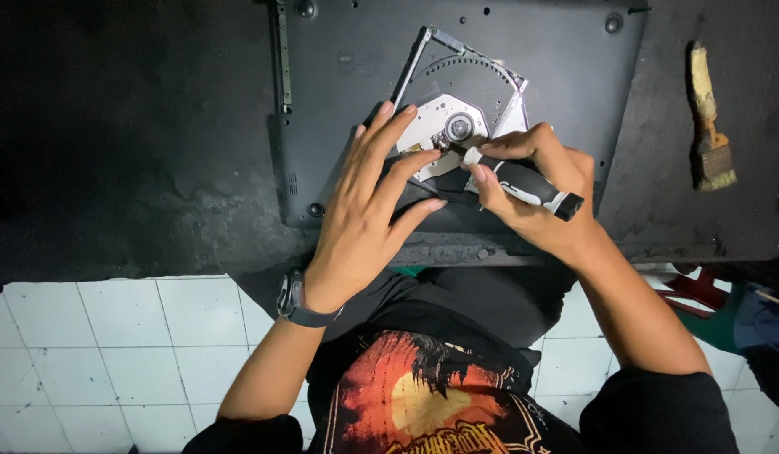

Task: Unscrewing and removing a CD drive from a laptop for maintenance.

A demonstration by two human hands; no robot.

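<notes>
Right hand [532, 181] grips a black-handled screwdriver [520, 181], tip at the optical drive [461, 109] lying on an upturned laptop [457, 101]. Left hand [364, 210], fingers spread, steadies the drive's edge. A paintbrush [709, 122] lies right on the dark worktop [129, 143].

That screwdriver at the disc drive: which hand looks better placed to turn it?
Probably the right hand: it grips the screwdriver, tip at the disc drive. The left hand rests flat, fingers steadying it.

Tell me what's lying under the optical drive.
The optical drive lies on an upturned laptop's dark base. The left hand and right hand cover its near edge.
</notes>
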